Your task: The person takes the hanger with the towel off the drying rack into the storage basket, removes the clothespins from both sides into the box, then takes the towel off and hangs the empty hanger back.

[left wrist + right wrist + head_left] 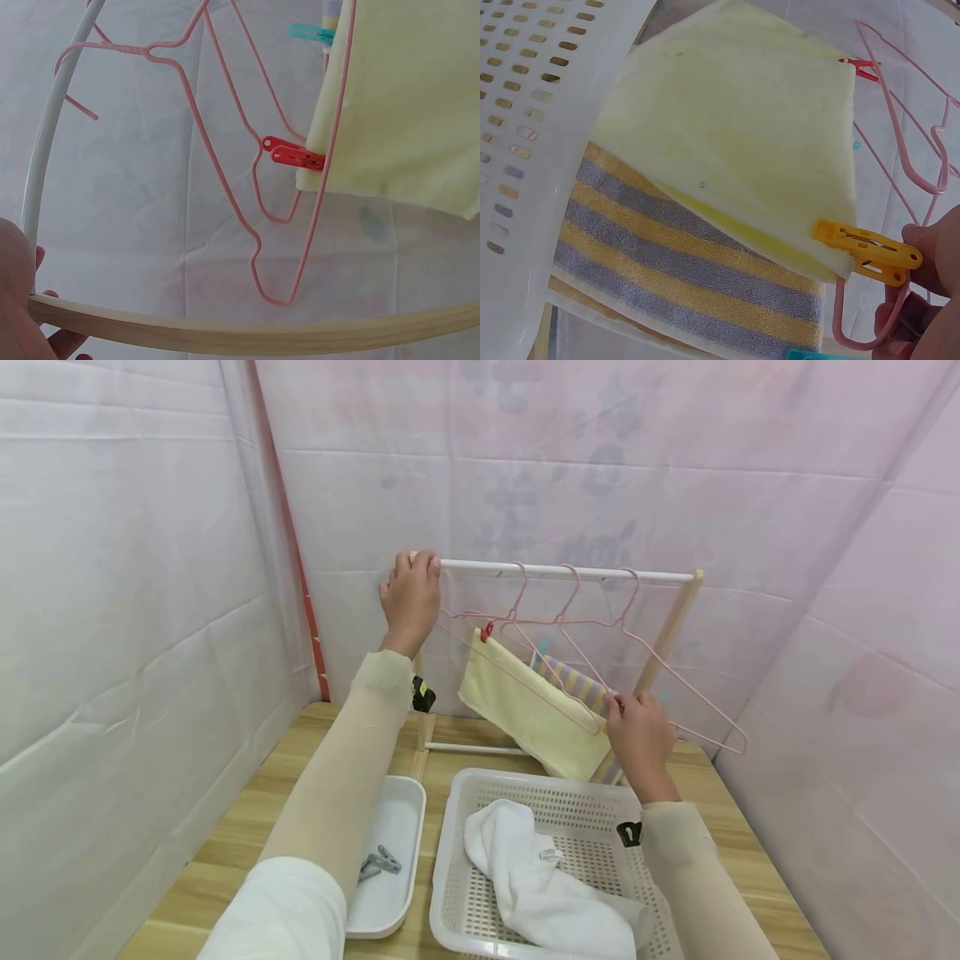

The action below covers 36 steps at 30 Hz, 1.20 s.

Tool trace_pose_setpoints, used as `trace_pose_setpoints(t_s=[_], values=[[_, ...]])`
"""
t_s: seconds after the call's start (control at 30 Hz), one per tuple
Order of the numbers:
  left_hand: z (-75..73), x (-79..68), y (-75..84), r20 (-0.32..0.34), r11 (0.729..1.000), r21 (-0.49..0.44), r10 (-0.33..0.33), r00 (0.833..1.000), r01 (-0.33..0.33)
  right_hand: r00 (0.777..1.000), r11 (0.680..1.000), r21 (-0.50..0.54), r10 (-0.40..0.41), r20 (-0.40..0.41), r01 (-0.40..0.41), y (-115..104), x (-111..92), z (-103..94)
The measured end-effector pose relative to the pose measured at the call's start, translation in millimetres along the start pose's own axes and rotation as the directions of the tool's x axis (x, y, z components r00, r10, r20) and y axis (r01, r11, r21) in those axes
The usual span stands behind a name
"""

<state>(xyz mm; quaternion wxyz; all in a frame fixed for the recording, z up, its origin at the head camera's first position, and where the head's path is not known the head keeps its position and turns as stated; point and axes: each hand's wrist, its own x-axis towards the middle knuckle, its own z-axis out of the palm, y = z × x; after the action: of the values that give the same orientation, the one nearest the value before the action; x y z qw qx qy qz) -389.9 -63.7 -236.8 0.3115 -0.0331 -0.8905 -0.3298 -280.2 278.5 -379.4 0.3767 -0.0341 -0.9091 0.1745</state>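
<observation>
In the head view my left hand point(411, 597) grips the upper left corner of a drying rack, where the white rod point(480, 565) meets the wooden post. My right hand point(641, 735) holds the lower corner of a pink wire hanger point(838, 315), close beside a yellow clothespin point(866, 251). That clothespin bites one corner of a pale yellow towel point(528, 710). A red clothespin point(296, 155) fastens its other corner. Behind it hangs a towel striped in yellow and grey-purple point(682, 240). Further pink hangers point(675, 672) hang from the rod.
A white perforated basket point(442, 868) in front of the rack contains a crumpled white towel point(517, 868). To its left, a white tray point(405, 802) bears grey clothespins point(382, 862). Pale cloth walls point(135, 568) enclose the wooden table point(225, 868).
</observation>
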Motion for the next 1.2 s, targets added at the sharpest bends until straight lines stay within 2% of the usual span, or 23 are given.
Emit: trace_pose_setpoints(t_s=[0.17,0.33,0.73,0.87,1.03,1.2], values=[[-0.4,-1.6,1.1,0.001,1.000,-0.002,0.001,1.000,-0.001,0.999,0.999,0.022,-0.027,-0.039,0.028,-0.2,-0.4,-0.2],[-0.7,-3.3,1.8,0.005,1.000,-0.012,0.000,1.000,0.000,0.998,0.997,0.068,-0.019,-0.057,0.023,-1.2,-1.1,-0.6],[-0.9,-4.5,2.2,0.002,1.000,-0.012,0.000,1.000,0.000,0.999,0.979,0.198,0.043,0.014,-0.044,3.0,-9.7,-7.8],[-1.7,-3.8,1.6,-0.004,1.000,-0.013,-0.001,1.000,0.001,0.998,0.955,0.290,0.057,0.006,-0.057,7.3,-15.8,-8.4],[-1.5,-3.3,0.3,0.000,1.000,-0.016,-0.006,1.000,0.006,0.994,0.900,0.423,0.112,0.016,-0.108,10.1,-21.4,-11.6],[0.1,-3.0,-1.5,0.005,1.000,-0.018,-0.011,1.000,0.011,0.984,0.873,0.456,0.168,0.055,-0.175,13.5,-23.1,-12.1]])
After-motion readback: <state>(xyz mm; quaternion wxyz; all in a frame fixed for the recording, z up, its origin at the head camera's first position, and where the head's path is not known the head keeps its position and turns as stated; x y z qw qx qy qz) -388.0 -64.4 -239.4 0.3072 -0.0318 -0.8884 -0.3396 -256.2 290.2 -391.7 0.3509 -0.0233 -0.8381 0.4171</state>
